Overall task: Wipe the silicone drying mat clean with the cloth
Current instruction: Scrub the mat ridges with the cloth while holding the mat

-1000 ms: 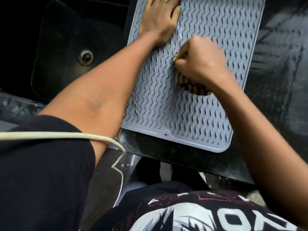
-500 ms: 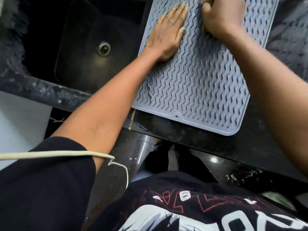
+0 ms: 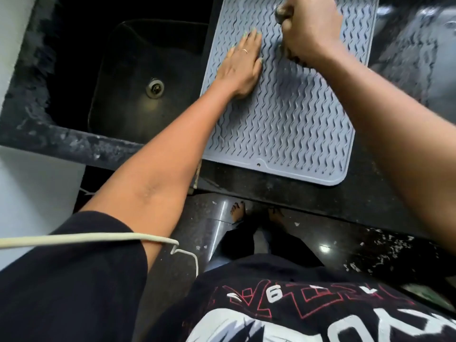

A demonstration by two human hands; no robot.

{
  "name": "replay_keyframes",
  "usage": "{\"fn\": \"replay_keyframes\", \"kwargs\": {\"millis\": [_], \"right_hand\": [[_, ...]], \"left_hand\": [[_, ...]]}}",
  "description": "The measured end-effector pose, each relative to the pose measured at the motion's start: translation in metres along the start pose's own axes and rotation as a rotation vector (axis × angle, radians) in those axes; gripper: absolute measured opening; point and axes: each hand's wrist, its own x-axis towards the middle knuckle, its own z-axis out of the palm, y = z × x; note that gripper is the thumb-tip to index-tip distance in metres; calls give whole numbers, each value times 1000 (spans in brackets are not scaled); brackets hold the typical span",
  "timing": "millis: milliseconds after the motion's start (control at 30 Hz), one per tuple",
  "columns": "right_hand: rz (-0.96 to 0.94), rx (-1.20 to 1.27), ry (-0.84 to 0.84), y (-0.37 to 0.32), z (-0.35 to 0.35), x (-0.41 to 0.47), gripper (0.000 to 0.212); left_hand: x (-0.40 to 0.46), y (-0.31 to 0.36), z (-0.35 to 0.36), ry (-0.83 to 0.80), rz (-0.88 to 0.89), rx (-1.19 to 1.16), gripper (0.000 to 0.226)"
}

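Right hand (image 3: 308, 28) back nearer, fisted round cloth (image 3: 283, 14); left hand (image 3: 240, 67) flat; mat (image 3: 283, 119) lengthwise away.

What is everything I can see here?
Mat: one, grey, wavy ridges, flat on the counter right of the sink.
Cloth: one, dark, mostly hidden in the right hand, on the mat's far part.
Sink: one, black, left of the mat.
Drain: one, metal, in the sink bottom.
Counter: one, black, speckled, under the mat.
Cable: one, cream, across the left sleeve.
Ring: one, on a left finger.
Feet: two, bare, on the floor below.
Left hand: flat on the mat.
Right hand: fisted around the cloth.
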Motion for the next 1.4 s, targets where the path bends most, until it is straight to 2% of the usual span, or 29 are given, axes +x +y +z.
{"fn": "replay_keyframes", "kwargs": {"millis": [100,267,500,600,667,767,833,967,1133,1267,1400], "right_hand": [[-44,-38,-111,5,12,-5,34],[-38,31,-104,-6,13,-32,31],[-98,11,-445,-28,5,-101,23],[-142,-6,-530,-32,-5,-110,17],[-110,88,-494,-27,-12,-105,22],[10,179,-194,-15,-15,-90,26],[48,114,-132,-9,-8,-85,29],[15,78,-180,-10,6,-96,30],[-137,27,-287,-21,5,-126,28],[-182,66,-438,-26,3,-159,25],[-164,84,-501,-30,6,-166,25]], "left_hand": [[-21,-4,8,12,9,13,55],[-34,-5,15,43,-13,17,55],[-36,3,4,-53,-50,32,57],[-39,7,-1,-88,-68,38,58],[-44,6,1,-106,-60,47,58],[-54,0,8,-94,-44,57,58],[-58,-2,12,-76,-43,69,57],[-61,-1,12,-80,-34,73,57],[-61,1,9,-91,-45,66,57],[-64,3,11,-51,-43,85,56],[-65,1,8,39,-55,146,56]]}}
